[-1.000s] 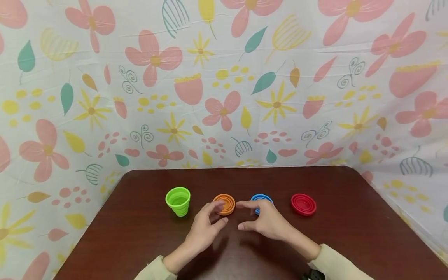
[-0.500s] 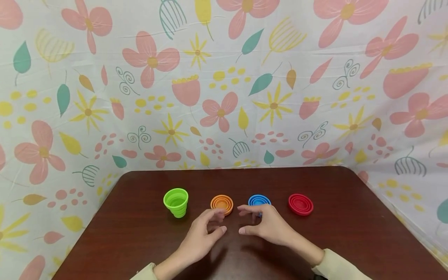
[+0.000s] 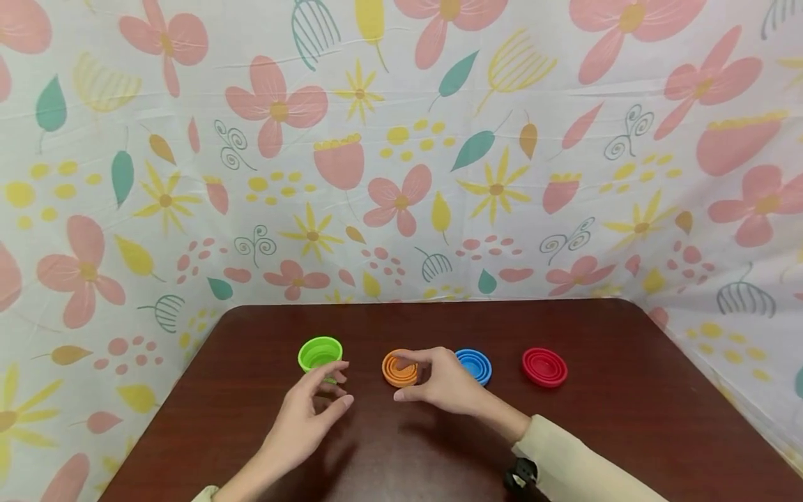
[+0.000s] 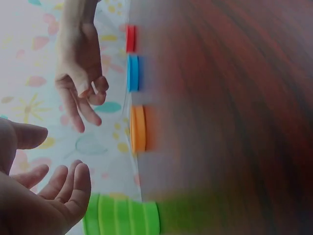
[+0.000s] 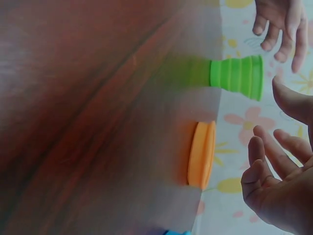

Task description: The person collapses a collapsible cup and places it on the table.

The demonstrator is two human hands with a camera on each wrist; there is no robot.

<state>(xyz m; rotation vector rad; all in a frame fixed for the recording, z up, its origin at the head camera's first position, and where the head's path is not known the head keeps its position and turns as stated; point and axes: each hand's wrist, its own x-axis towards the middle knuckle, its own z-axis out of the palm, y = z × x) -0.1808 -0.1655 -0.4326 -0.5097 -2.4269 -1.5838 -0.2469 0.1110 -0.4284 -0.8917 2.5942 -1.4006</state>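
Note:
Four collapsible cups would be one row, seen here as a green one [image 3: 320, 351] standing expanded at the left, then an orange one [image 3: 394, 376], a blue one [image 3: 475, 366] and a red one [image 3: 544, 367], all three folded flat. My left hand [image 3: 304, 415] hovers in front of the green cup, thumb and fingers apart, partly covering its lower body. My right hand [image 3: 442, 380] is above the table before the orange and blue cups, its fingers overlapping the orange one in the head view. Both hands hold nothing; the left wrist view shows the green cup [image 4: 122, 215] beyond the fingers.
The cups stand on a dark brown wooden table [image 3: 596, 432]. A floral cloth [image 3: 401, 139] hangs behind its far edge. A black watch-like band [image 3: 522, 475] is at the right wrist.
My left hand has moved left, from before the orange cup to before the green cup. My right hand has also shifted left, from the blue cup toward the orange one. The cups have stayed put.

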